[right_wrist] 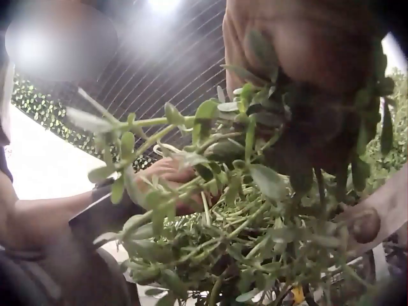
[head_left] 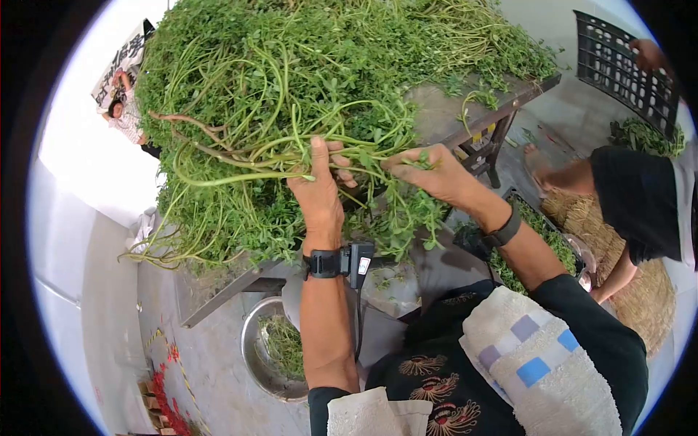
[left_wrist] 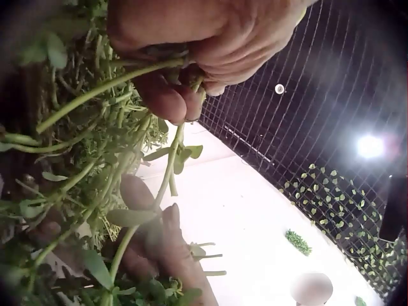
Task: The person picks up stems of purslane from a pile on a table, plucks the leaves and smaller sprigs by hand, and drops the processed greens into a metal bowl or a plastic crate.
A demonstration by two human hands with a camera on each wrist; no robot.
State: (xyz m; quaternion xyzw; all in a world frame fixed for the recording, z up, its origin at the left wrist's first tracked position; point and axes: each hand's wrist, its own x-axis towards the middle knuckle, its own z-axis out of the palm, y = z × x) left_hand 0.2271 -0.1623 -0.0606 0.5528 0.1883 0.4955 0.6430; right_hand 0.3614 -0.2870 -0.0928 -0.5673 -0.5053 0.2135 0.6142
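A large heap of leafy green purslane [head_left: 291,80] covers the table. My left hand [head_left: 320,189] grips a bundle of long purslane stems [head_left: 240,163], some thick and reddish-brown at their ends, over the heap's near side. Beside it, my right hand [head_left: 436,176] pinches a few leafy sprigs at the right of that bundle. From the left wrist, cut stem ends jut out between the left hand's [left_wrist: 204,44] curled fingers, while the right hand [left_wrist: 169,248] is below. In the right wrist view, leafy purslane [right_wrist: 210,146] hangs from the right hand [right_wrist: 306,51], partly hiding its fingers.
Under the table's near edge stands a metal basin [head_left: 251,349] holding some greens. A crate of greens [head_left: 552,243] is by my right arm. Another person [head_left: 632,196] stands at the right near a black plastic crate [head_left: 618,65] and a straw mat [head_left: 647,305].
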